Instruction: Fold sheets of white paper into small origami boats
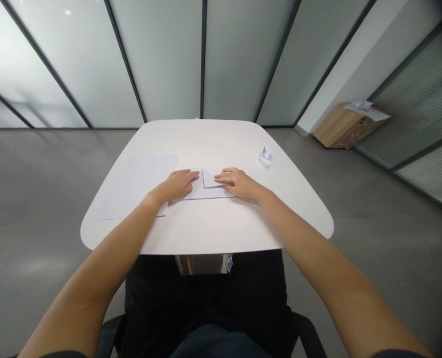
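A partly folded sheet of white paper (210,192) lies flat on the table in front of me. Its right top corner is folded down into a triangular flap (210,180), with an edge running down the middle. My left hand (180,184) rests on the paper's left part, fingers stretched out and flat. On the right flap lies my right hand (239,183), its fingers extended and pressing on the paper. The palms hide both ends of the sheet.
Flat white sheets (134,184) lie at the left of the white table (213,233). A small folded paper boat (266,156) stands at the right. Beyond the table, a wooden cabinet (340,127) with papers on top is by the wall.
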Tool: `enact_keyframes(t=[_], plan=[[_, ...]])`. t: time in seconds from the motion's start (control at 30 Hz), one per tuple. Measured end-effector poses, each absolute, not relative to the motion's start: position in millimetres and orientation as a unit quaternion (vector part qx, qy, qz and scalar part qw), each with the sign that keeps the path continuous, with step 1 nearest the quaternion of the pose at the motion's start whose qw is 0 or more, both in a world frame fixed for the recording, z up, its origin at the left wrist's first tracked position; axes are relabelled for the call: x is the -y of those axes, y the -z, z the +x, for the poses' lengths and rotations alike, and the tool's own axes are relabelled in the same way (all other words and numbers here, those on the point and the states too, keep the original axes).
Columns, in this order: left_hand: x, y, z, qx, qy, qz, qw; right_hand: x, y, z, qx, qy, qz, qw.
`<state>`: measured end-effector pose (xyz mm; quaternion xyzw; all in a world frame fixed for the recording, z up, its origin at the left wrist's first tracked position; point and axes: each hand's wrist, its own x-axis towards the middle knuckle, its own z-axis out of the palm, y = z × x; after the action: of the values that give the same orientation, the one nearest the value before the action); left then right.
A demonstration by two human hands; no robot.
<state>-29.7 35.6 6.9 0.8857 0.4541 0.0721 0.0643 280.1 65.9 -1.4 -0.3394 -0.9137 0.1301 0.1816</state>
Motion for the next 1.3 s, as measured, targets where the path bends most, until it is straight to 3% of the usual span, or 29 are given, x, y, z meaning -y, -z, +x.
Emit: enact_keyframes(t=[0.37, 0.7, 0.87, 1.07, 1.3], plan=[[-35.7, -4.6, -31.7, -0.433, -0.06, 0.898, 0.055, -65.3, -5.3, 279.3, 0.922, -0.125, -0.352, 0.106], [-28.8, -12.6, -23.6, -0.425, -0.097, 0.899, 0.034, -67.6, -5.0, 277.2, 0.929, -0.101, -0.314, 0.171], [-29.8, -19.0, -26.3, -0.378, -0.121, 0.914, 0.081, -57.3, -16.4, 276.1, 0.932, -0.093, -0.31, 0.166], [-22.6, -34.6, -36.5, -0.378, -0.084, 0.907, 0.166, -50.6, -26.3, 280.8, 0.931, -0.127, -0.329, 0.092], [-23.5, -37.2, -46.0, -0.401, -0.108, 0.879, 0.234, -55.1, -22.3, 286.0, 0.926, -0.155, -0.32, 0.129]])
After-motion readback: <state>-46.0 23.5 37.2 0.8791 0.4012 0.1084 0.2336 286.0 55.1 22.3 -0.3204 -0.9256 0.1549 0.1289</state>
